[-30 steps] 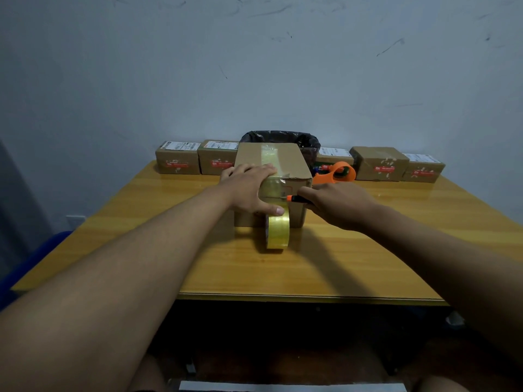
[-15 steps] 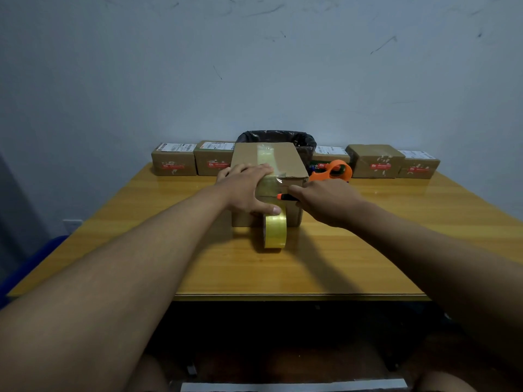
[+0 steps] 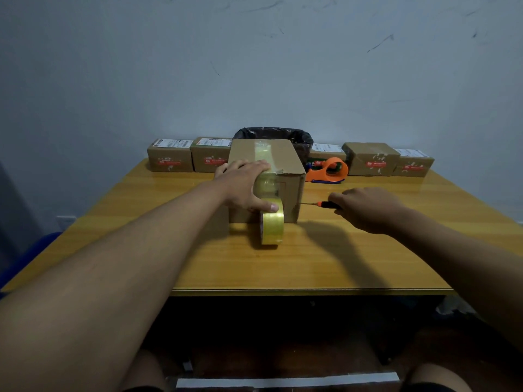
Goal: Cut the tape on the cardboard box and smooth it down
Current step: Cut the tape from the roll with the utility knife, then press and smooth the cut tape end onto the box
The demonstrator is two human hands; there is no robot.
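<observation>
A brown cardboard box (image 3: pixel 291 193) stands mid-table with a strip of clear tape (image 3: pixel 263 154) along its top and down its near face. A yellowish tape roll (image 3: pixel 272 225) stands on edge against the box's front. My left hand (image 3: pixel 244 185) lies flat over the box's near top edge, its thumb pressing the tape just above the roll. To the right of the box my right hand (image 3: pixel 368 206) is shut on an orange-and-black cutter (image 3: pixel 322 204). The thin blade points left at the box's right front corner.
Several small labelled cartons (image 3: pixel 170 159) line the table's far edge on both sides, the right group around (image 3: pixel 370 159). A black-lined bin (image 3: pixel 300 137) sits behind the box. An orange tape dispenser (image 3: pixel 329 169) lies right of the box. The wooden table (image 3: pixel 311 261) ends close to me.
My right hand has pulled the cutter out to the right, away from the tape on the box front. The left hand has kept pressing the tape.
</observation>
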